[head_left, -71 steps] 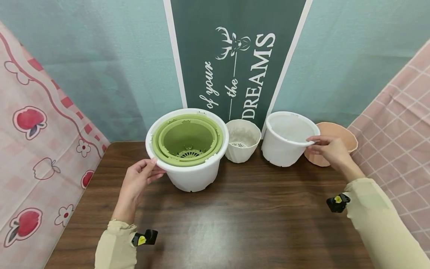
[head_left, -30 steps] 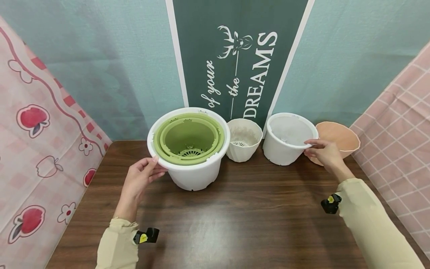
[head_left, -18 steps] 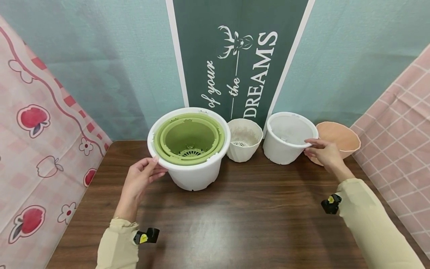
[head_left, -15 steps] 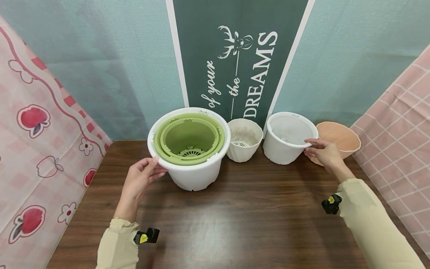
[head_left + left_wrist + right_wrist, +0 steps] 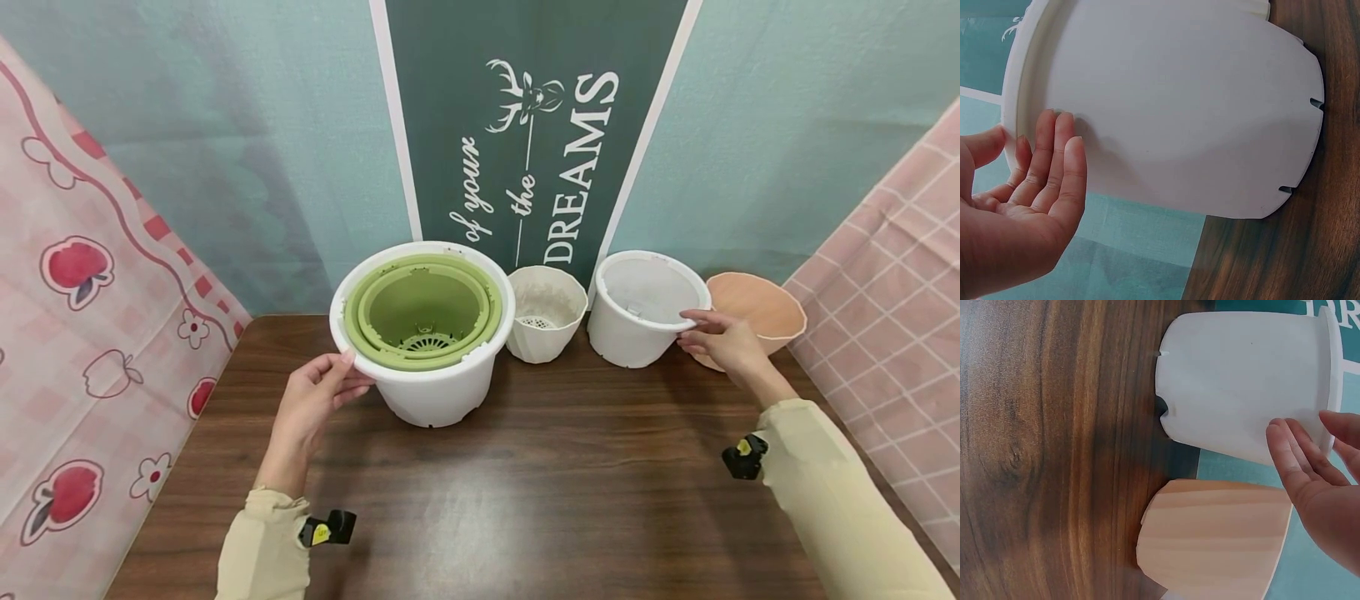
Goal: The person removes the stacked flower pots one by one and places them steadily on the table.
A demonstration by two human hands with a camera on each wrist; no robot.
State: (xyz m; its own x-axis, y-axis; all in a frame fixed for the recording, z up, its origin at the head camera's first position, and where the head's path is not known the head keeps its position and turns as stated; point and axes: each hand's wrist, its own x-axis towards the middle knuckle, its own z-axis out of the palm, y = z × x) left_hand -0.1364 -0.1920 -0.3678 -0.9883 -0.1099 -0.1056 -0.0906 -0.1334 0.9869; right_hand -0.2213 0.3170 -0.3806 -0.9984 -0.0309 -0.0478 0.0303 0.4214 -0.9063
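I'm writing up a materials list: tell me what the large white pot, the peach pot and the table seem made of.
Large white pot: probably plastic, smooth and matte, with molded-looking notches at its base.
Peach pot: likely plastic too, satin, with a faceted wall.
Table: wood or laminate, semi-gloss; brown grain and a soft glare show.

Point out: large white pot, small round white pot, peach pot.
Large white pot [image 5: 433, 398]: head view, front outer wall.
Small round white pot [image 5: 628, 337]: head view, front outer wall.
Peach pot [image 5: 1217, 536]: right wrist view, outer wall.
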